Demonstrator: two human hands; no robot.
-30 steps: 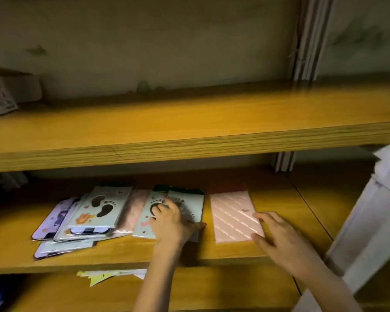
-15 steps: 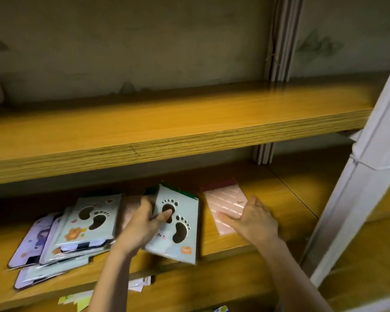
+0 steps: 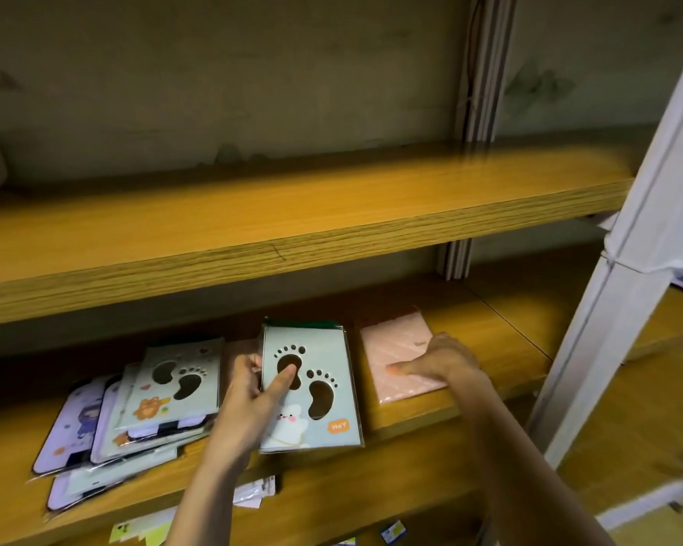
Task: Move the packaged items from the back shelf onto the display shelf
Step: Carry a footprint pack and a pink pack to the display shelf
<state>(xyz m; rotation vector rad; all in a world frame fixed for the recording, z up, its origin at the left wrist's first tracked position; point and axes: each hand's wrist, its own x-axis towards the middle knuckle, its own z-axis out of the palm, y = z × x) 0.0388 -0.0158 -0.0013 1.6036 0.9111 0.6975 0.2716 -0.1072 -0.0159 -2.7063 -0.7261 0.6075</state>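
gripping the footprint packet [image 3: 332, 364] with the left hand [image 3: 249, 396], thumb on its front, at the front edge of the lower shelf [image 3: 489, 348]. holding the pink packet [image 3: 391, 348] just beside it with the right hand [image 3: 442, 364], thumb on top, fingers curled.

The shelves [image 3: 292, 214] are wood-grained board with a smooth, slightly shiny top. The footprint packet [image 3: 312, 392] and the pink packet [image 3: 395, 348] are wrapped in glossy clear plastic.

One view only, I note: wide-angle head camera, facing forward and down, close to the lower shelf [image 3: 501, 348]. Footprint package [image 3: 332, 362] at frame centre, pink package [image 3: 395, 348] just right of it, upper shelf [image 3: 292, 214] crossing mid-frame.
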